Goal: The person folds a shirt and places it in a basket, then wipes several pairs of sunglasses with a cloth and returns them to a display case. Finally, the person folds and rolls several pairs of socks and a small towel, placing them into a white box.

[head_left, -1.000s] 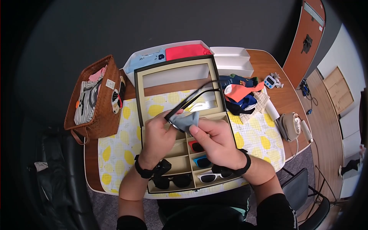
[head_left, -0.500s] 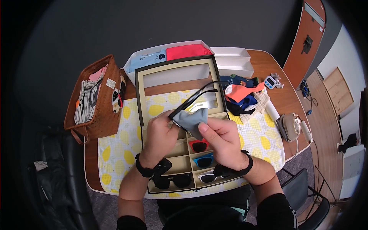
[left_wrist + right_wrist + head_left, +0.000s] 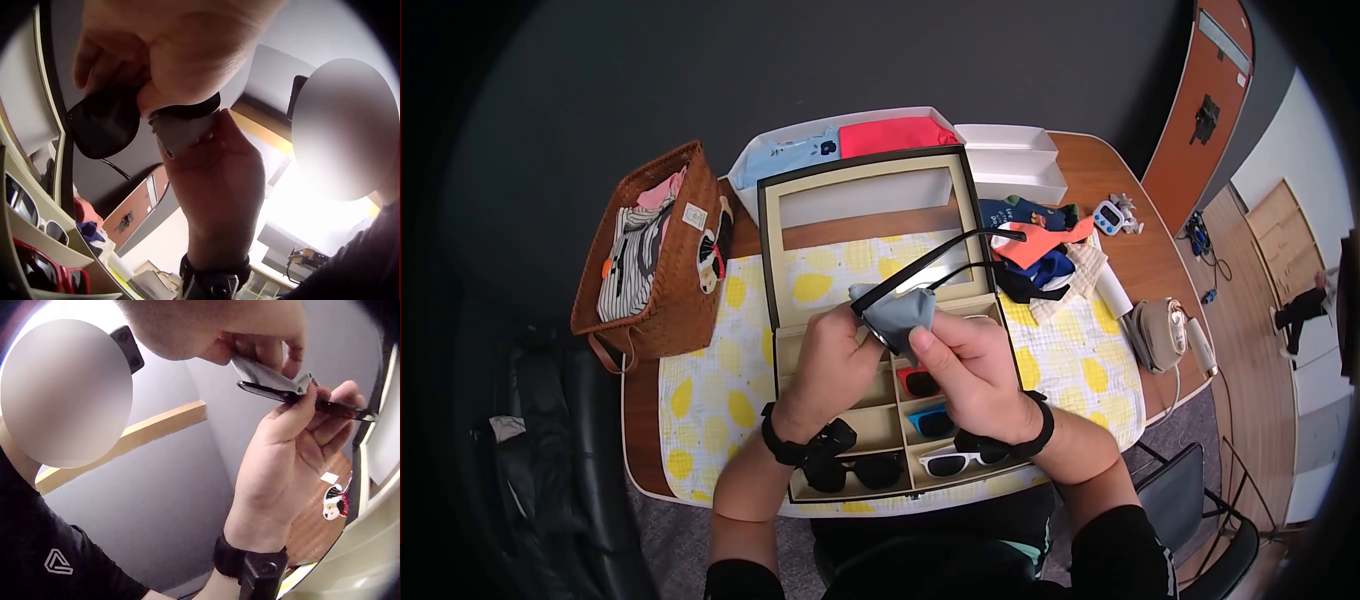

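My left hand (image 3: pixel 835 365) pinches a pair of black sunglasses (image 3: pixel 103 122) near the bridge, one dark lens showing in the left wrist view. In the head view, the sunglasses' arms point up and to the right. A grey-blue cloth (image 3: pixel 900 315) covers the other lens, and my right hand (image 3: pixel 975 380) pinches it there between thumb and fingers. Below both hands lies an open eyewear box (image 3: pixel 862 430) with cream compartments. It holds red sunglasses (image 3: pixel 917 382), blue sunglasses (image 3: pixel 932 423), white sunglasses (image 3: pixel 948 463) and black sunglasses (image 3: pixel 860 472).
On the left stands a woven basket (image 3: pixel 675 290) of clothes. Behind the raised lid (image 3: pixel 770 230) are a white bin (image 3: pixel 745 190) with folded clothes and a white divided tray (image 3: pixel 1010 165). Socks (image 3: pixel 1040 245), a timer (image 3: pixel 1108 217) and a beige appliance (image 3: pixel 1157 330) lie on the right.
The sunglasses have turned in my left hand, so their arms now reach farther right. The cloth bunched, spread and bunched again under my right fingers. A person has appeared at the far right.
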`<state>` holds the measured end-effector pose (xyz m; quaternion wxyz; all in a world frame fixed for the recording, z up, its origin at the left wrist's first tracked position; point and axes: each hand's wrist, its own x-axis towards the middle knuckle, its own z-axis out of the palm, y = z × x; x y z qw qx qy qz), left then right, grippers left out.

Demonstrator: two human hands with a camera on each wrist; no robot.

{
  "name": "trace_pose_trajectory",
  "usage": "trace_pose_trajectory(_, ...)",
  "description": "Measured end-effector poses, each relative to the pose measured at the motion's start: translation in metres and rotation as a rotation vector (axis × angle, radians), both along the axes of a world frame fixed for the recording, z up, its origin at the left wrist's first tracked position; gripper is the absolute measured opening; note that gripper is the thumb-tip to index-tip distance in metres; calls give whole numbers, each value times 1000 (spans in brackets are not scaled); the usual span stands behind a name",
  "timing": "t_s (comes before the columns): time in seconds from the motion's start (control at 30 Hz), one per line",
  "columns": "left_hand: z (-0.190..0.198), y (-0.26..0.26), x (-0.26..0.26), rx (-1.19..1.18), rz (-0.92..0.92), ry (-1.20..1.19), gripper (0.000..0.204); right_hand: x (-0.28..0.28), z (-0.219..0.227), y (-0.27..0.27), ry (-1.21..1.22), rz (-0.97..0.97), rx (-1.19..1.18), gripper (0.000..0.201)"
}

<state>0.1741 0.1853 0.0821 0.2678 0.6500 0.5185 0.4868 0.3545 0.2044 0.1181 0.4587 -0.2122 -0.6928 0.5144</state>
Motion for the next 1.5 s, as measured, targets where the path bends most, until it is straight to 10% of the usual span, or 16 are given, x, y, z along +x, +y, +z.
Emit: trace_pose_trajectory(1.5,2,7,-10,199,207,199,28,7,1,-1,8,28,-237,25)
